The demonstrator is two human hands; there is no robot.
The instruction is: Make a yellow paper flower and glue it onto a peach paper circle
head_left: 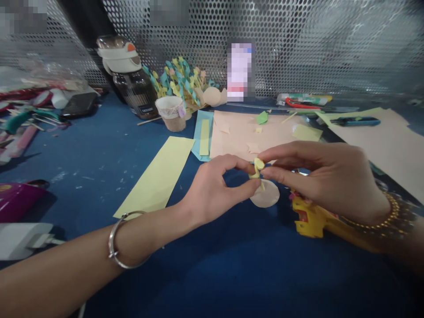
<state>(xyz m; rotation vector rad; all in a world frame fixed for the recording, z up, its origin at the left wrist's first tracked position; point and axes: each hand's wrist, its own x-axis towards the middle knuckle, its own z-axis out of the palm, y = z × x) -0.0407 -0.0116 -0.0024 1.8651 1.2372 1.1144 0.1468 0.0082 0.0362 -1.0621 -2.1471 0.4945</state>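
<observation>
Between my two hands is a small curled strip of yellow paper (259, 165). My left hand (220, 187) pinches its lower part between thumb and forefinger. At the curled top, the thumb and fingers of my right hand (326, 174) pinch it too. Below the fingertips a pale round disc (266, 196) lies on the blue table. Just beyond the hands are sheets of pink paper (236, 132) with small cut scraps on them, including a green piece (262, 117). A long yellow paper strip (155, 176) lies left of my left hand.
A yellow tool (308, 218) lies under my right wrist. Behind stand a small paper-wrapped cup (171, 115), a bunch of coloured paper sprigs (182, 81) and a dark bottle (134, 86). A cutter (356, 121) rests on paper at right; a white charger (24, 240) sits at left.
</observation>
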